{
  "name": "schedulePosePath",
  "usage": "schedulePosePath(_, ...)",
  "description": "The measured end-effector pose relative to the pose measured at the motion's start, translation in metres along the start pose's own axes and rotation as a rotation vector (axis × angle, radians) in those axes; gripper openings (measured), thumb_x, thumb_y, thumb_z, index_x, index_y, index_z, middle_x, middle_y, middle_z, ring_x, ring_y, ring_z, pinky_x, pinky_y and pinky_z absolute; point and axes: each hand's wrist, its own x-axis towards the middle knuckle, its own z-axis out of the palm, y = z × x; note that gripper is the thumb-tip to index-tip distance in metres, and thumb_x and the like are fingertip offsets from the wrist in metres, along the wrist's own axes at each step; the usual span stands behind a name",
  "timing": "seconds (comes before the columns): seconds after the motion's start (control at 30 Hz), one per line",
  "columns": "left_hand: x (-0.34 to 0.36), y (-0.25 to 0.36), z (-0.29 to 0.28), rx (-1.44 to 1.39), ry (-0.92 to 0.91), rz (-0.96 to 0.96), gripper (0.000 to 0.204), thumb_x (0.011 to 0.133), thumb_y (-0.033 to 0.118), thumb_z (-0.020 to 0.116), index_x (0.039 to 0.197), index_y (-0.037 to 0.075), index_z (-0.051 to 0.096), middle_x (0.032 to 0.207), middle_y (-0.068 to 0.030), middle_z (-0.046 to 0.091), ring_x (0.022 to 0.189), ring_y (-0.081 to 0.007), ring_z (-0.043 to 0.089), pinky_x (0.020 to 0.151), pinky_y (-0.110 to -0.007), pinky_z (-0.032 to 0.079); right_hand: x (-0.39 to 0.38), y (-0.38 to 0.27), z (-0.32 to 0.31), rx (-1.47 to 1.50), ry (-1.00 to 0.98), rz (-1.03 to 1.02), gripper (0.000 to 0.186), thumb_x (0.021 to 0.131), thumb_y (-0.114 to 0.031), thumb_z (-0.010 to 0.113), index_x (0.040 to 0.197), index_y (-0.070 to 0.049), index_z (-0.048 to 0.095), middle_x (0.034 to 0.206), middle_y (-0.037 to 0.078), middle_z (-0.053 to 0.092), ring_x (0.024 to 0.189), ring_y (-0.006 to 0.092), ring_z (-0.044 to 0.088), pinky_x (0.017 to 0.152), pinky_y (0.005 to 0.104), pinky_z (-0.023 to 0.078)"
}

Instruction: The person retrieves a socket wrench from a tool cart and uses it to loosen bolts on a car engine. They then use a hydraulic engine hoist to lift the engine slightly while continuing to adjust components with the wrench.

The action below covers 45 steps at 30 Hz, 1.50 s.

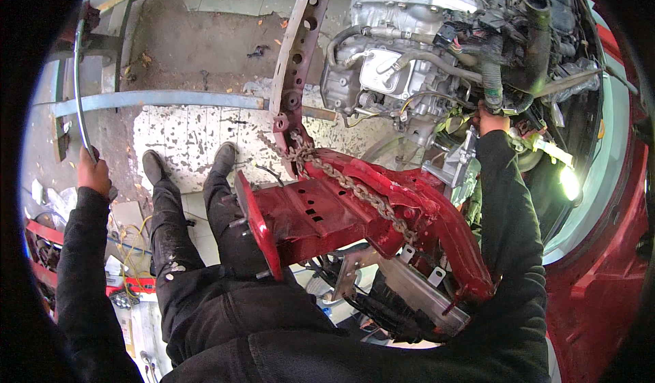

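My left hand (93,173), out at the far left, is closed round the lower end of a long, thin, slightly curved metal bar (78,86). The bar rises to a dark fitting by a metal frame. My right hand (492,120) reaches into the engine bay, just below a ribbed hose (492,79). Its fingers look curled, but what they grip is hidden among the parts. Between my arms juts a red car frame rail (307,212) with an end plate. A rusty chain (361,190) lies across it and loops round a perforated steel upright (293,76).
The exposed engine (402,69) fills the upper right. A lit work lamp (569,182) hangs beside the red body panel (600,294). A blue-grey beam (164,98) crosses the floor ahead of my shoes. Cables and loose parts lie at the lower left.
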Motion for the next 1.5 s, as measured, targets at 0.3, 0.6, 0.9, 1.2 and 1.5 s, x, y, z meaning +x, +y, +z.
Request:
schedulePosePath(0.3,-0.006,0.006,0.013,-0.308,-0.069,-0.202,0.017,0.09,0.0,0.048,0.104,0.01,0.051,0.073,-0.0024,0.045,0.05,-0.0139,0.043,0.043,-0.033,0.035,0.042,0.082,0.012,-0.335,0.125,-0.338,0.033,0.1,-0.025,0.076,0.126,-0.006,0.068,0.108,0.007,0.077,0.083,0.0231,0.074,0.071,0.0394,0.056)
schedulePosePath(0.6,-0.01,0.016,0.013,-0.326,-0.115,-0.286,0.018,0.092,0.003,0.051,0.108,0.01,0.052,0.075,-0.0036,0.05,0.053,-0.0149,0.048,0.046,-0.034,0.04,-0.069,-0.071,-0.071,0.591,-0.051,0.051,0.052,0.081,-0.01,0.089,0.126,0.001,0.066,0.118,0.01,0.075,0.1,0.0187,0.069,0.09,0.0378,0.056)
schedulePosePath(0.9,-0.009,0.0,0.02,-0.402,-0.128,-0.27,0.023,0.093,0.005,0.051,0.115,0.011,0.052,0.075,-0.0027,0.05,0.054,-0.0139,0.048,0.046,-0.033,0.041,-0.097,-0.132,-0.061,0.554,0.27,0.044,0.1,0.076,-0.026,0.1,0.153,0.002,0.043,0.139,0.017,0.06,0.119,0.0277,0.062,0.096,0.0476,0.056)
schedulePosePath(1.2,-0.003,-0.023,0.025,-0.389,-0.107,-0.276,0.023,0.091,0.004,0.051,0.113,0.011,0.053,0.077,-0.0021,0.049,0.053,-0.0132,0.043,0.045,-0.031,0.036,-0.079,-0.118,-0.057,0.325,0.417,-0.141,0.118,0.069,-0.036,0.104,0.152,0.013,0.037,0.148,0.025,0.055,0.135,0.0331,0.055,0.12,0.043,0.039)
schedulePosePath(1.5,-0.003,-0.02,0.024,-0.385,-0.08,-0.289,0.024,0.088,0.004,0.051,0.111,0.011,0.053,0.077,-0.0029,0.048,0.054,-0.0135,0.046,0.044,-0.033,0.039,-0.065,-0.094,-0.058,0.343,0.369,-0.137,0.111,0.067,-0.035,0.105,0.145,0.013,0.042,0.138,0.022,0.06,0.124,0.029,0.06,0.113,0.0409,0.046)
